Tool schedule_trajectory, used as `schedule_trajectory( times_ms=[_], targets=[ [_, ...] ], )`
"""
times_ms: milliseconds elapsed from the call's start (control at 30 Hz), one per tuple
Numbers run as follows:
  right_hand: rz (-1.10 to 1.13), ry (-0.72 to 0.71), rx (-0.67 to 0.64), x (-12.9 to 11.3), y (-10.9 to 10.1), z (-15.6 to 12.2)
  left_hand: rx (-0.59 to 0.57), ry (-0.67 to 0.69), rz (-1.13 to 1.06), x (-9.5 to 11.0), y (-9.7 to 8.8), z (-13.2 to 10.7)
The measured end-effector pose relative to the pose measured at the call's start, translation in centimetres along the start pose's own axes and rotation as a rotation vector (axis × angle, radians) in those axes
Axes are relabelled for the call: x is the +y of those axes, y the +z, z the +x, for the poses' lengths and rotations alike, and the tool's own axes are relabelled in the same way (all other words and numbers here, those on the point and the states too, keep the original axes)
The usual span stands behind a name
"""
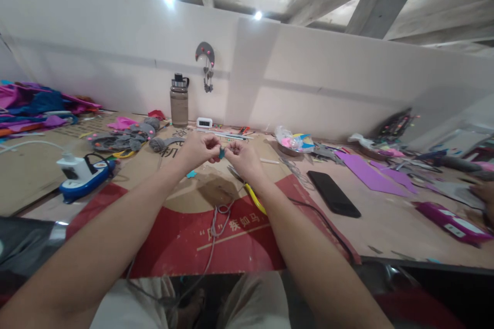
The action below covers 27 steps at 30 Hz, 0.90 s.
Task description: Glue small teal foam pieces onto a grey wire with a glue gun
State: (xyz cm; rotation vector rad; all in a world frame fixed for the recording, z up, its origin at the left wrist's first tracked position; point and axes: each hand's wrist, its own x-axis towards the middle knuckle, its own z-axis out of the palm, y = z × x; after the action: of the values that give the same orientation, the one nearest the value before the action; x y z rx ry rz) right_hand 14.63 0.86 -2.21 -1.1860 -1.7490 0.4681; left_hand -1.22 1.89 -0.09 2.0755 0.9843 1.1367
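- A crowded table (370, 236) stretches along a white partition (116, 46), its bare top showing at the worker's right.
- A cardboard sheet (162, 252), brown with a red printed border, covers the table directly in front of the worker.
- A dark phone (334, 194) lies flat beyond the cardboard's right side, well apart from the hands.
- The left hand (204, 148) and right hand (241, 157) meet over the cardboard, thumbs and fingers drawn in, pinching one small thing between them.
- A yellow-handled tool (254, 199) rests partly hidden by the right wrist, its handle toward the worker.
- A gray cord (222, 211) lies loosely looped on the cardboard and trails over the near edge; whether it reaches the fingers cannot be told.
- A flat blue scrap (192, 175) sits on the cardboard, near the left hand.
- The blue-green piece (221, 153) is between the two sets of fingertips. Good handling would seem to call for a light grip from both sides, steady wrists and slack cord clear of the work. Its visible sliver stands roughly upright, long axis crossing the line between the hands; which end leads is hidden.
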Motion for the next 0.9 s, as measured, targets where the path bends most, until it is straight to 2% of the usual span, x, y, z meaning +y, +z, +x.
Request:
schedule_trajectory(
  times_ms=[200,433,700,900],
  targets=[
    [0.038,0.018,-0.002,0.0,-0.4,-0.1,-0.049,-0.155,-0.231,0.6,-0.1,0.1],
    [0.15,0.121,-0.011,-0.4,-1.1,0.0,-0.154,-0.257,-0.506,-0.3,-0.6,0.3],
    [0.2,0.078,-0.06,-0.6,-0.8,-0.3,-0.143,-0.208,-0.313,0.3,-0.4,0.1],
    [0.213,0.073,-0.059,-0.5,-0.8,-0.3,-0.169,-0.265,-0.413,-0.2,-0.6,0.3]
  ],
)
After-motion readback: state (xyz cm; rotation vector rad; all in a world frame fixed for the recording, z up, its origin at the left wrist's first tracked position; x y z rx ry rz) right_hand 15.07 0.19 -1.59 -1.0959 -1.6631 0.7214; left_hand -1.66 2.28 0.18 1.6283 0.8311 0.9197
